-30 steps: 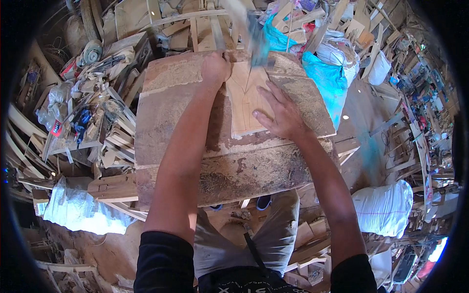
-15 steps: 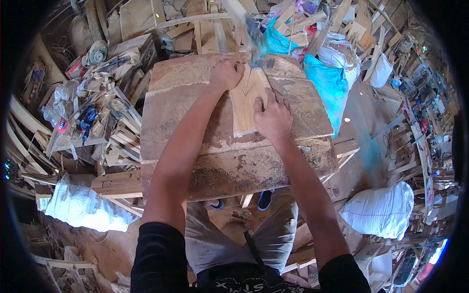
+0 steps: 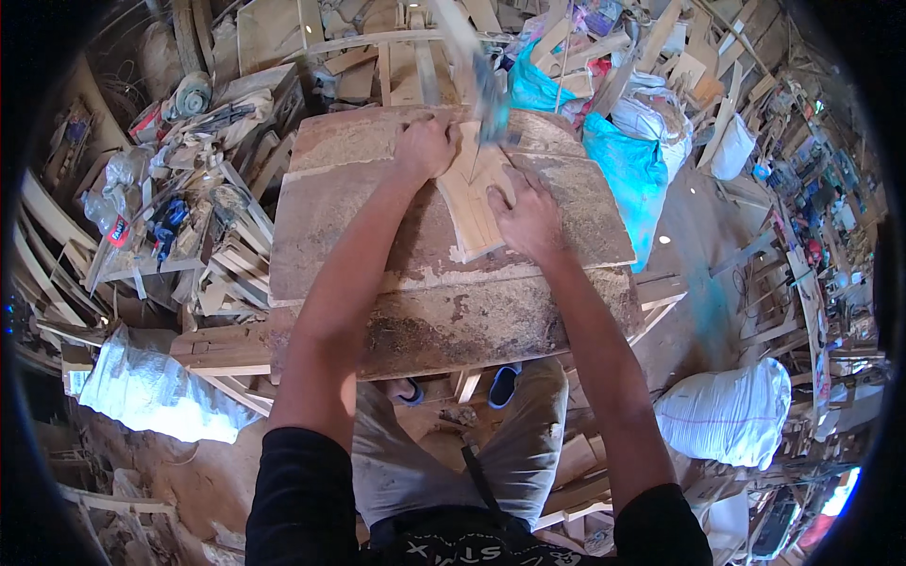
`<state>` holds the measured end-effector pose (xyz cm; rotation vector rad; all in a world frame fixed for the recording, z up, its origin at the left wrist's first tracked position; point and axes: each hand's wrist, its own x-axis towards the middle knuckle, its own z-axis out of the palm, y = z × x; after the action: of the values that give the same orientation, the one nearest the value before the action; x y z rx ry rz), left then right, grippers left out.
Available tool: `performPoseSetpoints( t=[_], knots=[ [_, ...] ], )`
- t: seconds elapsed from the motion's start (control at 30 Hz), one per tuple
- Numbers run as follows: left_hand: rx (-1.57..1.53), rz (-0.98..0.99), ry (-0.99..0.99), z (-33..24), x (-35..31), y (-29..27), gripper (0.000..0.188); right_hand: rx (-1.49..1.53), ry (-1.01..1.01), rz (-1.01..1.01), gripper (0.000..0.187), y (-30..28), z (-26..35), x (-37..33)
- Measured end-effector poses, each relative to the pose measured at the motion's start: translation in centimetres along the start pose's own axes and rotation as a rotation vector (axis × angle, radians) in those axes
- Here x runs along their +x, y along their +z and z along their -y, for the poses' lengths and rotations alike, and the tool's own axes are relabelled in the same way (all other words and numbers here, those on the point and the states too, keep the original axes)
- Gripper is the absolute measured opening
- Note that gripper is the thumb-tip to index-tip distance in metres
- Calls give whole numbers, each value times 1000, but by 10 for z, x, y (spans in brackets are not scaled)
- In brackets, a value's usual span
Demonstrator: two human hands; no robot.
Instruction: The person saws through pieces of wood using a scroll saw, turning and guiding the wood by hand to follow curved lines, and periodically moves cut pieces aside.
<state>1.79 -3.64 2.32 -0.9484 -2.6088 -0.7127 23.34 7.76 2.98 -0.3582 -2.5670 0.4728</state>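
Board lies on worktop between hands: right hand, thumb and fingers apart, rests on it; left hand curled, grip unclear. Blurred tool beyond both; turquoise sack off right.

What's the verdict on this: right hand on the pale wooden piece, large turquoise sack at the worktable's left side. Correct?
Not quite. The head view shows the large turquoise sack at the right side of the worktable, not the left. The right hand is on the pale wooden piece.
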Motion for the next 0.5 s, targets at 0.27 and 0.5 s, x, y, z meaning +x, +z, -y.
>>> performPoseSetpoints(
  t=[0.27,0.5],
  knots=[
    [100,164,228,5,-14,-10,52,68,-210,5,55,9,-37,24],
    [44,251,31,-9,-34,-33,53,149,-297,92,53,6,-49,44]
  ],
)
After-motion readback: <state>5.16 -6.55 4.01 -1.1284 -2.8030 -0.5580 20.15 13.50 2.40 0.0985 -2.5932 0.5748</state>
